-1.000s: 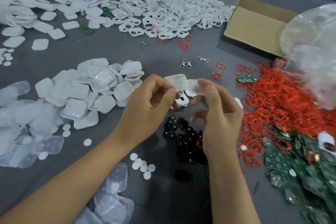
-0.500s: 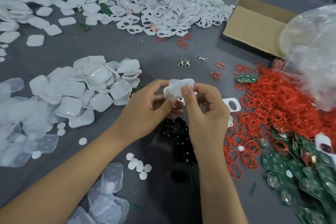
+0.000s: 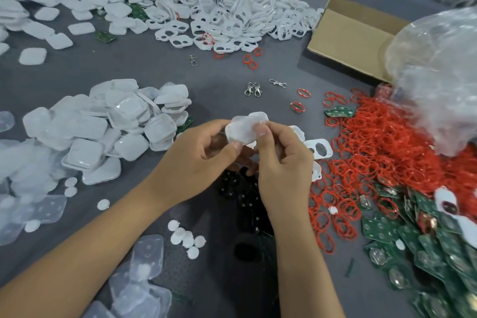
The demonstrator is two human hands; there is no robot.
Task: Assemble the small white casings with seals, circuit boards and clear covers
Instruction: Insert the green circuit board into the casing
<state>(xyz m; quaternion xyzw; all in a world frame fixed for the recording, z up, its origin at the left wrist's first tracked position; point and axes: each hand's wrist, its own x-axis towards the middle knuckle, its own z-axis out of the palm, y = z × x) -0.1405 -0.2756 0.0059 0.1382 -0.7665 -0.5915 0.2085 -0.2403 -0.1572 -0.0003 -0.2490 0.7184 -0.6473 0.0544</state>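
Note:
Both hands meet at the table's middle around one small white casing with a clear cover lying over its front. My left hand holds the piece from the left, thumb on the cover's lower edge. My right hand pinches the cover's right side with thumb and forefinger. A pile of finished white casings lies to the left. Red seals spread out on the right, with green circuit boards nearer to me. Loose clear covers lie at bottom left.
A big heap of white casing frames fills the far side. An open cardboard box and a clear plastic bag stand at right. Black parts sit under my hands, white discs and metal clasps nearby.
My hands have come together: the clear cover that my right hand held apart a second ago now lies over the casing. The view has shifted slightly.

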